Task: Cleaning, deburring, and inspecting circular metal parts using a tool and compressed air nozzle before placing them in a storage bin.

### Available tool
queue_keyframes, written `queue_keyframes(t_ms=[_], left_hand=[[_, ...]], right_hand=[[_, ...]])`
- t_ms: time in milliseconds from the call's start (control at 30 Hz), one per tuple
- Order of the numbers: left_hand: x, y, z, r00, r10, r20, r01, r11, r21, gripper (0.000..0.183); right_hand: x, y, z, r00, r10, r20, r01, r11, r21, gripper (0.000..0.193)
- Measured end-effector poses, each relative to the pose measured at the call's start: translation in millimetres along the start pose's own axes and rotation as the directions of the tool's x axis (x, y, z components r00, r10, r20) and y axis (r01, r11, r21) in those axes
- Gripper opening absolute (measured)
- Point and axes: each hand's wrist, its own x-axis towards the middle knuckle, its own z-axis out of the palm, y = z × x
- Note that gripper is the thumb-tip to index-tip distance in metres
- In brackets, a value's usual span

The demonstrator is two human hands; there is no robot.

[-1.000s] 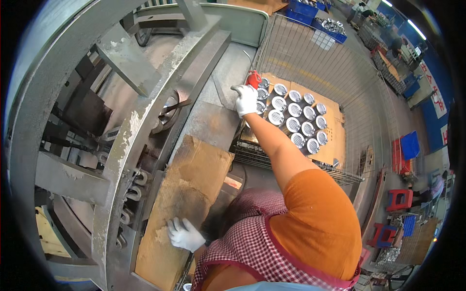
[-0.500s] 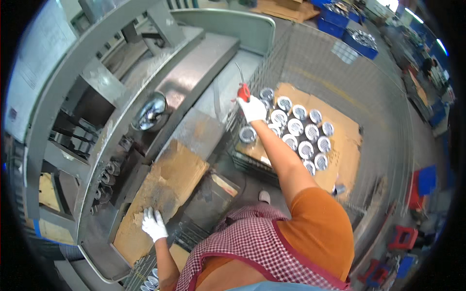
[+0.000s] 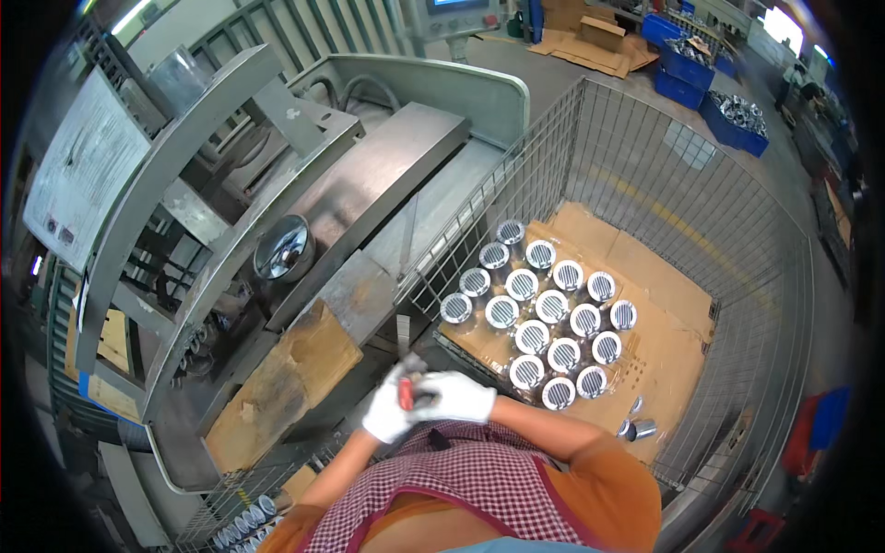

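My left hand [image 3: 387, 413] and my right hand [image 3: 458, 398], both in white gloves, are together in front of my waist. Between them shows the red body of an air blow gun [image 3: 406, 394], which my right fingers close against. My left fingers are curled at its other side; motion blur hides what they hold, if anything. Just beyond the hands, in a wire cage, stand several shiny metal cylinders [image 3: 551, 306] with slotted round tops, in rows on a cardboard sheet [image 3: 659, 318].
At left stands a grey machine frame [image 3: 175, 198] with a metal bowl [image 3: 284, 249] on its ledge. Worn cardboard [image 3: 286, 382] covers the bench beside me. Two small metal pieces [image 3: 638, 429] lie in the wire cage [image 3: 645, 120]. Blue bins [image 3: 733, 124] stand far right.
My right hand has come back from above the cylinders to my waist with the blow gun. My left hand has left the bench cardboard and met it. The view has shifted.
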Motion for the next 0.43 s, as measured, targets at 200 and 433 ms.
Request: queue_keyframes(t_ms=[200,433], left_hand=[[49,-6,-11,0.859,-0.039,0.51,-0.222,0.87,0.441,0.054],[146,-43,-37,0.122,-0.655,0.745,0.195,0.752,0.63,0.038]], right_hand=[[-141,92,-31,0.687,0.688,-0.232,-0.619,0.722,0.308,0.056],[-298,151,31,0.165,0.986,-0.039,-0.972,0.169,0.161,0.073]])
